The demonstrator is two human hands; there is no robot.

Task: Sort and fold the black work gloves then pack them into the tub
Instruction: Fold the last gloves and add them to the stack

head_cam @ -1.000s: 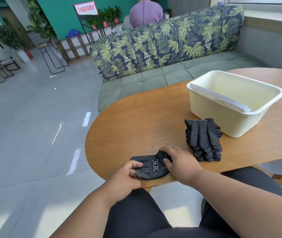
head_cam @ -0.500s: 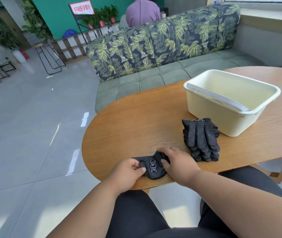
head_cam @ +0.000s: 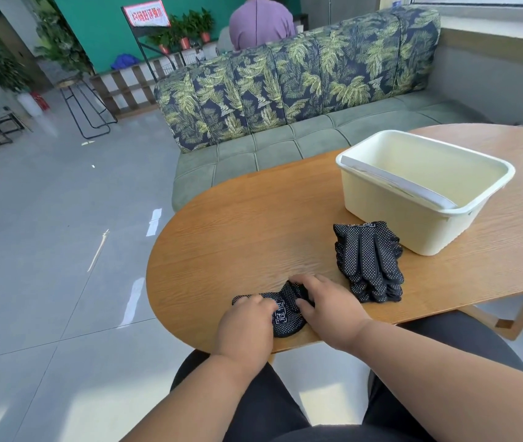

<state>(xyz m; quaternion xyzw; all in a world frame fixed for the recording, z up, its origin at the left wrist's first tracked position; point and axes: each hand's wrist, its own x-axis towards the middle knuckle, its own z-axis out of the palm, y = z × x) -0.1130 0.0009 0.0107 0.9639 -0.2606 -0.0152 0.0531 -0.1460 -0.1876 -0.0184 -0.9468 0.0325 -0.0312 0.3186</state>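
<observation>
A folded black dotted work glove [head_cam: 285,315] lies near the front edge of the wooden table [head_cam: 253,224]. My left hand [head_cam: 247,327] covers its left part and grips it. My right hand [head_cam: 327,306] holds its right part, fingers curled over the fabric. To the right, a stack of black dotted gloves [head_cam: 370,261] lies flat, fingers toward me. Behind the stack stands a cream plastic tub [head_cam: 425,193] with nothing visible inside.
A green sofa [head_cam: 285,90] with leaf-print back cushions runs behind the table. A person in a purple top [head_cam: 261,22] sits beyond it. Grey tiled floor [head_cam: 46,234] lies to the left, with metal stools and plants at the far left.
Both hands have drawn closer together over the glove, which now looks more bunched and narrower. The glove stack and tub have not moved.
</observation>
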